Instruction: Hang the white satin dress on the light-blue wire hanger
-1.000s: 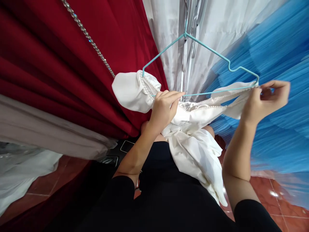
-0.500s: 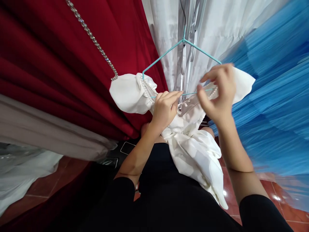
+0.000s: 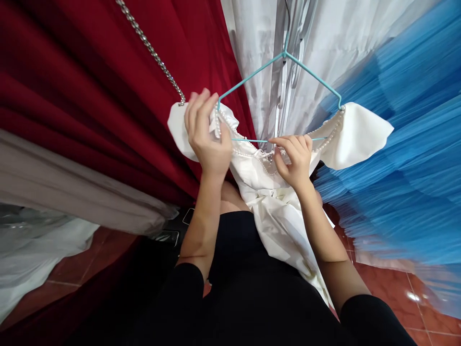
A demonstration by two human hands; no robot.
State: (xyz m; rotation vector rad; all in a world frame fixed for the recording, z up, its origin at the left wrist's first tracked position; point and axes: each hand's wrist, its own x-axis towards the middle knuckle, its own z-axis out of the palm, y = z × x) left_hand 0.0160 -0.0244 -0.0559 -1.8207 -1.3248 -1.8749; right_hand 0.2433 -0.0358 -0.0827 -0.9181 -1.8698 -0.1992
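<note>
A white dress (image 3: 273, 218) hangs in front of the person, its wide neckline spread along a turquoise wire hanger (image 3: 252, 77). The left hand (image 3: 209, 139) is at the dress's left shoulder, its thumb standing apart from its fingers, with white cloth and pearl edging between them. The right hand (image 3: 293, 156) is closed around the hanger's lower bar near its middle, fingertips over the wire and thumb just below, above the pearl-trimmed neckline. The hands are a little apart from each other. The hanger's right end sits inside the right shoulder, where a white puffed sleeve (image 3: 362, 139) stands out freely. From the gathered waist, the skirt falls in folds beside the person's black clothing (image 3: 252, 288), partly behind the right forearm. A glittering chain (image 3: 154, 54) comes down across red fabric (image 3: 108, 96) to the left sleeve. Behind the hanger are metal uprights (image 3: 283, 103) and white drapes (image 3: 334, 43); ruffled blue fabric (image 3: 406, 158) fills the right side, above a reddish tiled floor (image 3: 399, 298). Greyish cloth (image 3: 72, 182) hangs at the left.
</note>
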